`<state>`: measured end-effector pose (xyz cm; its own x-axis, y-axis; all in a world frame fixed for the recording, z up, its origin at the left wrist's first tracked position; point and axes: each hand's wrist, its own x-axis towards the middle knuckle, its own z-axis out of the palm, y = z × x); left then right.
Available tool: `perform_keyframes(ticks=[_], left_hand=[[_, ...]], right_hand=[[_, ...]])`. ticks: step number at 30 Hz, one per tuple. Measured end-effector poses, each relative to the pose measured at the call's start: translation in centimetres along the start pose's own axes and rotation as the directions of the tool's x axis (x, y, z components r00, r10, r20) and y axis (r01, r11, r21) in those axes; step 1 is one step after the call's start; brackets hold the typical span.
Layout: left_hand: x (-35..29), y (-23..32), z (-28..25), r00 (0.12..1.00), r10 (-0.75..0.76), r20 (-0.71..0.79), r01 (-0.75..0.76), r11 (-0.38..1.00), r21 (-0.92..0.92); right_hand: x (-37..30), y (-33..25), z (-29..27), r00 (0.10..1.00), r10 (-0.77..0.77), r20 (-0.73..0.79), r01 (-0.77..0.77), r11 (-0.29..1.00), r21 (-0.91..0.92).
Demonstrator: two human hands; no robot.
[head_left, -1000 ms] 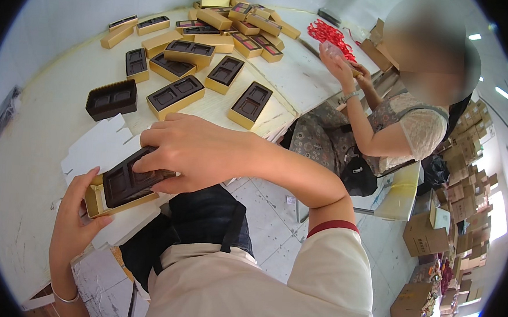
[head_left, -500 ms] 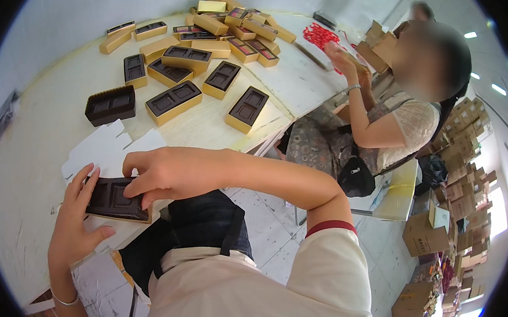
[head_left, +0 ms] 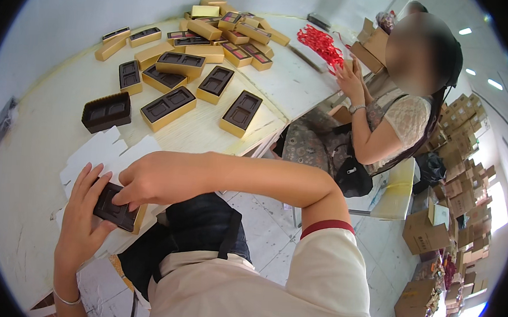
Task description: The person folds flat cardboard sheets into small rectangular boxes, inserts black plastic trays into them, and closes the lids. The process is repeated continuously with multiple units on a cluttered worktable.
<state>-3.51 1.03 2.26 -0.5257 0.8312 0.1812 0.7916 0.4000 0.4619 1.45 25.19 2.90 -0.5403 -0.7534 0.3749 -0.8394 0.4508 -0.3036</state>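
Note:
At the table's near edge, a dark brown plastic tray (head_left: 113, 205) sits in a gold box (head_left: 138, 220) whose side shows at the right end. My left hand (head_left: 85, 215) wraps the left end, fingers along the far side and thumb at the near side. My right hand (head_left: 151, 178) has its fingers curled, and the fingertips press into the tray's right part. Its palm side is hidden. Under and behind the box lies a flat white cut-out card (head_left: 106, 152). Just beyond stands a loose brown tray (head_left: 106, 113) without a box.
Farther off are several gold boxes with brown trays (head_left: 169, 107) and a heap of gold boxes (head_left: 238, 35). Red ribbons (head_left: 319, 43) lie near a co-worker, whose hands (head_left: 352, 80) are raised together at the right. Cardboard cartons (head_left: 427, 230) are stacked on the floor.
The gold box with its tray has turned, its right end swinging nearer to me. My left fingers have come closer around it; the right fingertips stay on the tray. The co-worker's hands shifted.

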Motion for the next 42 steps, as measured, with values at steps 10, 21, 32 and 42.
perform_keyframes(ticks=[10,21,32,42], left_hand=[[0.0,1.2,-0.5,1.000,-0.031,0.003,0.031,0.998,0.060],[0.0,1.2,-0.5,0.999,-0.034,0.006,0.033,0.994,0.108],[0.1,-1.6,-1.8,0.980,0.080,0.184,-0.087,0.996,0.029],[-1.8,-3.6,-0.8,1.000,0.004,0.025,0.000,0.984,-0.180]], right_hand=[[-0.1,-0.9,0.2,0.991,0.134,0.017,-0.132,0.985,-0.115],[-0.2,-2.5,2.7,0.954,0.284,-0.101,-0.299,0.935,-0.192],[-1.1,-4.4,6.1,0.929,0.266,-0.256,-0.350,0.857,-0.379],[-1.0,-4.4,6.9,0.858,0.331,-0.393,-0.394,0.915,-0.088]])
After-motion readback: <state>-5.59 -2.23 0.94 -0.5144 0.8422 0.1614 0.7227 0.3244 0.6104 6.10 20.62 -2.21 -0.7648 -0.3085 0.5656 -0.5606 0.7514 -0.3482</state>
